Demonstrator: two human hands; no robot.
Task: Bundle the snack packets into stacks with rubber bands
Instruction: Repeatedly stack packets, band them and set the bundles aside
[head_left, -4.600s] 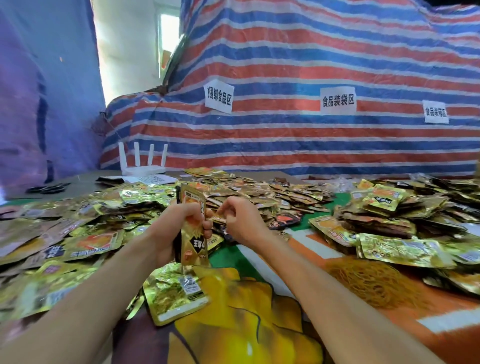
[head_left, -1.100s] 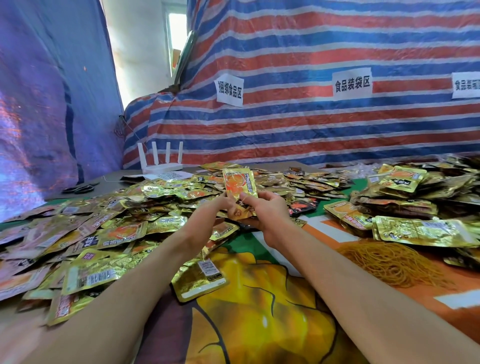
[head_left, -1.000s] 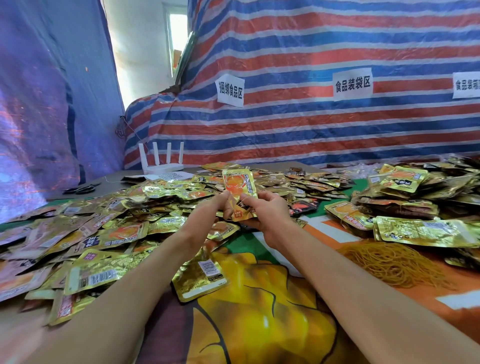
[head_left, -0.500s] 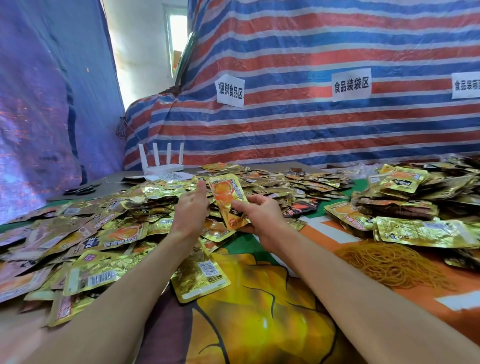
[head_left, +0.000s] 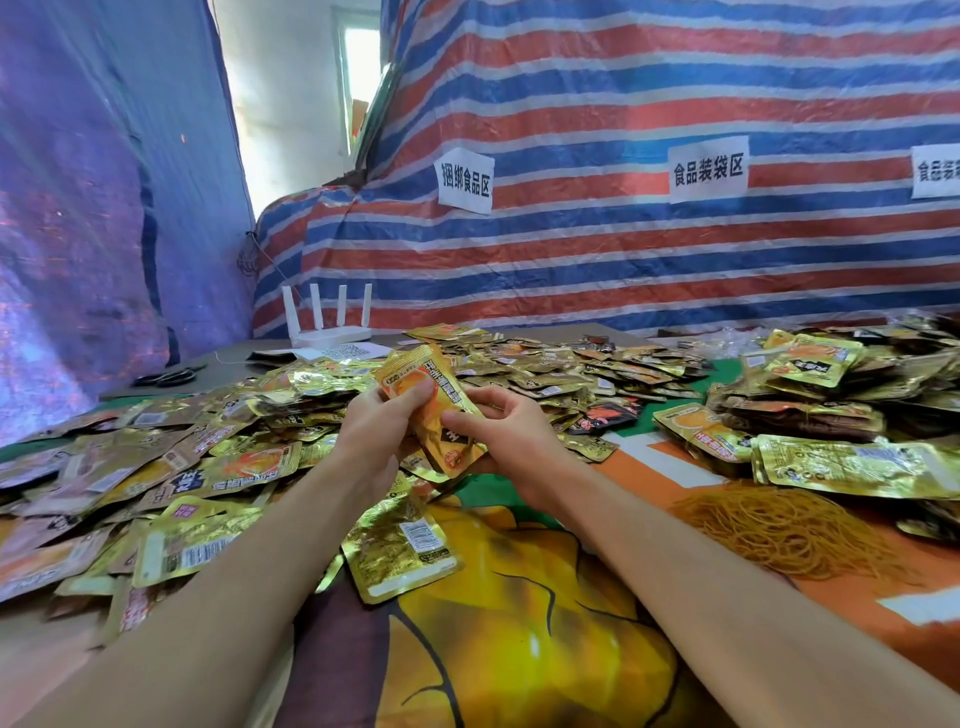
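Hands: I see two; left hand (head_left: 382, 415) and right hand (head_left: 511, 436) both grip one small stack of packets (head_left: 436, 410), raised over the bench (head_left: 228, 361) centre.
Stack count: I cannot tell.
Loose packets (head_left: 208, 467): too many to count, spread left.
Rubber bands (head_left: 789, 525): one heap, right.
Paper signs (head_left: 466, 179): three.

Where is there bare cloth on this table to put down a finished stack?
Free: the yellow-printed cloth at the near edge, bordered by the face-down packet and the rubber band heap; also the orange strip left of that heap. Crowded: loose packets left and behind the held packet, stacks right.
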